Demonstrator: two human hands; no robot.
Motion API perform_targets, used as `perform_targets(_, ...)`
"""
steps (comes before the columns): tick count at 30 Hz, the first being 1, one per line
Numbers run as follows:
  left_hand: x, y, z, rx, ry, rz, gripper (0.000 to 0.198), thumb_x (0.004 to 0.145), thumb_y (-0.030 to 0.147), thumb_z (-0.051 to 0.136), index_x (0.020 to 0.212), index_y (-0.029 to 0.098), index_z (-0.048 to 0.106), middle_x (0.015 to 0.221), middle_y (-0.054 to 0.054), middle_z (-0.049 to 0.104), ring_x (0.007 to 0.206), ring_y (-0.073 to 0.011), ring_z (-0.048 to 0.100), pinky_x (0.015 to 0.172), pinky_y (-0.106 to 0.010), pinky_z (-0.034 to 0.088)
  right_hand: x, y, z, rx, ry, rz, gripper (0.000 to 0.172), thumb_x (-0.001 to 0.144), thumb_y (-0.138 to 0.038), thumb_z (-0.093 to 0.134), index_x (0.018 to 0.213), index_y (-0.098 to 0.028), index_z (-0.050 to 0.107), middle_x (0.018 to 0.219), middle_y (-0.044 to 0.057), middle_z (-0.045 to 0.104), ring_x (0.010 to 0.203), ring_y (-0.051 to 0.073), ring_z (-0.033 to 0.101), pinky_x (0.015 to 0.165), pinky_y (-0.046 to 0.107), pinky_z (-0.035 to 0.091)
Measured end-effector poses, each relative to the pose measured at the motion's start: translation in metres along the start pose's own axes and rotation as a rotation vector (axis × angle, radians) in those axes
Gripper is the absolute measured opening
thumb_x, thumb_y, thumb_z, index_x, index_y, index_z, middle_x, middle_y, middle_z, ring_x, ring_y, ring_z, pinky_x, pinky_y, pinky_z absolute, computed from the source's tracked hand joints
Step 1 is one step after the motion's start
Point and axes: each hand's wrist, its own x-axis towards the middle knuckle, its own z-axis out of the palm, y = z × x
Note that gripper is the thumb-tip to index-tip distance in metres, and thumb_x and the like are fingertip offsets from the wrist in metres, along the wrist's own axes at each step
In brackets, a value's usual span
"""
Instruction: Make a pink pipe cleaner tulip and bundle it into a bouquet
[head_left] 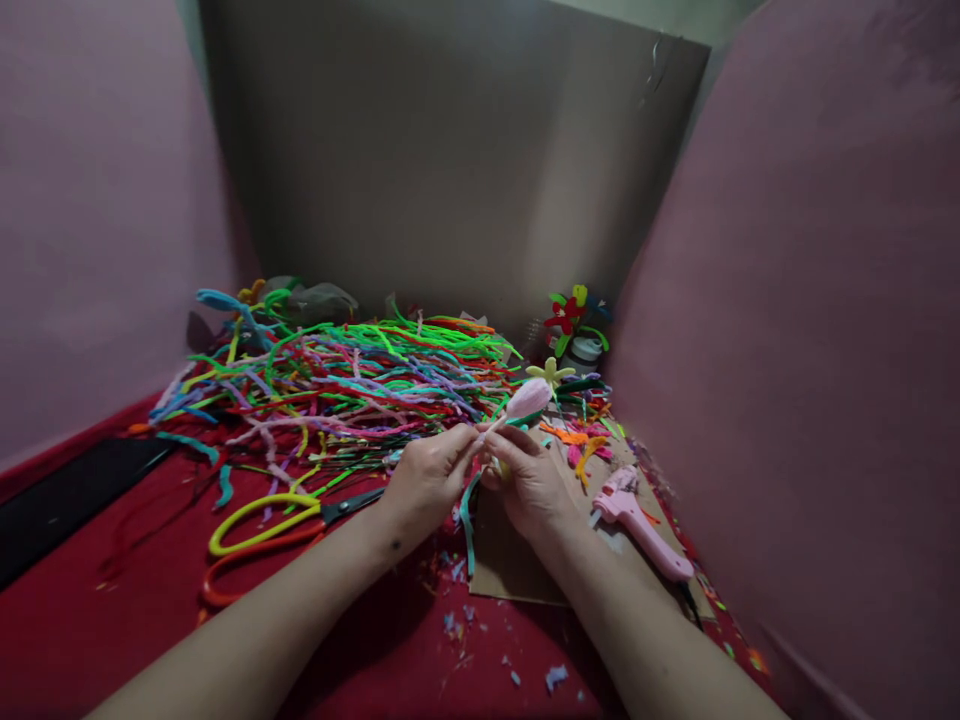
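A pale pink pipe-cleaner flower bud (529, 398) points up and to the right between my hands. My left hand (433, 470) is closed, pinching the bud's stem from the left. From the other side, my right hand (529, 480) also closes its fingers round the stem, just below the bud. Something yellowish shows in part beneath the right fingers, too hidden to name. A teal pipe cleaner (468, 525) hangs under my hands along the edge of a cardboard sheet (510, 570).
Left of my hands lie scissors (300, 520) with yellow and orange handles. Behind spreads a heap of coloured pipe cleaners (375, 375). A pink glue gun (641, 520) rests on the cardboard at right. Pipe-cleaner flowers (571, 312) stand by a lidded jar (585, 352). Walls enclose the space.
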Motion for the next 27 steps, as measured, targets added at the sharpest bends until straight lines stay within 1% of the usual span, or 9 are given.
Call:
perform_targets(3,0.003,0.004,-0.002,-0.177,-0.016,-0.115,0.024,0.085,0.032,0.046,0.07,0.017,0.058,0.057,0.004,0.047,0.05,-0.0078,0.04,0.051,-0.02,0.033,-0.002,-0.002,0.002,-0.008,-0.034,-0.01,0.019,0.056,-0.021,0.078,0.073,-0.019,0.07,0.071,-0.002,0.063,0.058,0.007,0.047,0.044,0.017,0.03)
perform_targets(6,0.007,0.01,-0.006,-0.51,-0.068,-0.324,0.026,0.081,0.035,0.052,0.064,0.016,0.052,0.051,0.006,0.041,0.042,-0.0052,0.032,0.042,-0.018,0.025,-0.004,-0.004,0.004,-0.046,-0.085,-0.024,0.021,0.057,-0.023,0.078,0.077,-0.019,0.071,0.074,-0.002,0.064,0.056,0.006,0.046,0.044,0.017,0.03)
perform_targets(9,0.009,0.015,-0.009,-0.804,-0.153,-0.516,0.025,0.076,0.038,0.059,0.068,0.015,0.053,0.045,0.008,0.038,0.037,-0.003,0.027,0.038,-0.016,0.019,-0.004,-0.005,0.004,-0.065,-0.118,-0.031,0.02,0.061,-0.025,0.075,0.081,-0.019,0.072,0.07,-0.002,0.063,0.055,0.006,0.047,0.045,0.017,0.03)
perform_targets(11,0.009,0.015,-0.011,-0.946,-0.207,-0.566,0.025,0.075,0.037,0.062,0.069,0.015,0.053,0.043,0.008,0.039,0.035,-0.0018,0.025,0.036,-0.015,0.017,-0.004,-0.005,0.003,-0.064,-0.135,-0.041,0.019,0.063,-0.024,0.074,0.081,-0.018,0.072,0.067,-0.002,0.061,0.054,0.006,0.046,0.045,0.017,0.031)
perform_targets(16,0.009,0.009,-0.015,-1.198,-0.339,-0.595,0.021,0.077,0.032,0.062,0.069,0.014,0.052,0.043,0.009,0.037,0.031,0.0003,0.017,0.033,-0.013,0.015,-0.006,-0.006,0.004,-0.077,-0.146,-0.007,0.022,0.063,-0.025,0.073,0.084,-0.019,0.071,0.066,-0.001,0.062,0.055,0.007,0.048,0.046,0.018,0.03)
perform_targets(19,0.01,0.003,-0.017,-1.262,-0.437,-0.614,0.017,0.079,0.03,0.059,0.074,0.015,0.054,0.044,0.01,0.034,0.031,0.0001,0.014,0.031,-0.012,0.015,-0.006,-0.006,0.004,-0.103,-0.147,-0.023,0.02,0.063,-0.026,0.073,0.082,-0.019,0.071,0.067,-0.001,0.062,0.056,0.007,0.048,0.047,0.019,0.03)
perform_targets(22,0.01,0.002,-0.018,-1.224,-0.471,-0.605,0.018,0.079,0.032,0.059,0.078,0.014,0.056,0.045,0.01,0.033,0.032,-0.0004,0.014,0.031,-0.013,0.015,-0.005,-0.005,0.003,-0.124,-0.174,-0.121,0.013,0.065,-0.023,0.071,0.077,-0.018,0.071,0.069,-0.001,0.061,0.055,0.007,0.045,0.048,0.02,0.03)
perform_targets(25,0.01,0.007,-0.019,-1.067,-0.425,-0.548,0.026,0.079,0.039,0.057,0.075,0.014,0.056,0.045,0.01,0.033,0.033,-0.0008,0.016,0.033,-0.014,0.016,-0.004,-0.003,0.003,-0.124,-0.157,-0.197,0.009,0.066,-0.02,0.069,0.075,-0.018,0.071,0.073,0.0,0.062,0.059,0.008,0.046,0.05,0.021,0.031)
perform_targets(27,0.01,0.012,-0.018,-0.871,-0.363,-0.475,0.029,0.08,0.041,0.055,0.07,0.014,0.054,0.047,0.008,0.038,0.035,-0.0017,0.024,0.035,-0.015,0.02,-0.004,-0.003,0.003,-0.104,-0.124,-0.211,0.008,0.065,-0.019,0.068,0.073,-0.018,0.071,0.074,0.0,0.062,0.061,0.009,0.047,0.051,0.021,0.032)
